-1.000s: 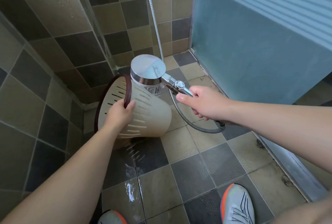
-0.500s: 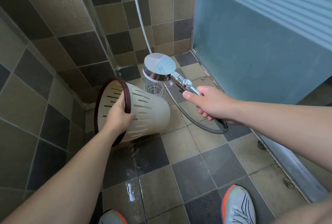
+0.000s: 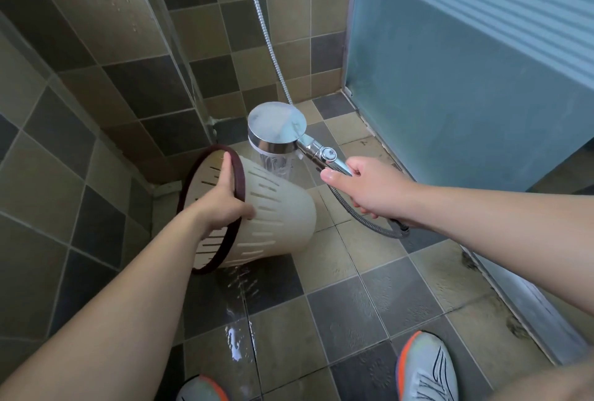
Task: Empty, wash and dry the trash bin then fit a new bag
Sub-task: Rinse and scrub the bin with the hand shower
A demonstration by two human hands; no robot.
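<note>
Shifted to the right of where it hung a second ago, the shower head point(image 3: 276, 127) is now spraying down past the closed end of the trash bin point(image 3: 273, 217) rather than sitting directly over its side. A person is holding the cream, slotted bin on its side above the tiled floor point(image 3: 379, 314) in a shower corner, its dark red rim point(image 3: 239, 175) turned toward the camera and its base pointing away. The left hand point(image 3: 225, 204) is gripping that rim, thumb lying inside the opening and fingers curled round the outer wall. The right hand point(image 3: 366, 188) is closing round the chrome handle of the shower head, thumb stretched along it, while the metal hose point(image 3: 360, 219) is looping beneath the wrist and rising up the wall. Water is falling from the head just beside the bin and is dripping from the bin's underside, pooling in a wet streak point(image 3: 239, 304) on the dark tiles. Two orange-trimmed shoes point(image 3: 427, 371) are standing at the bottom edge, beside a frosted glass door point(image 3: 466, 95).
</note>
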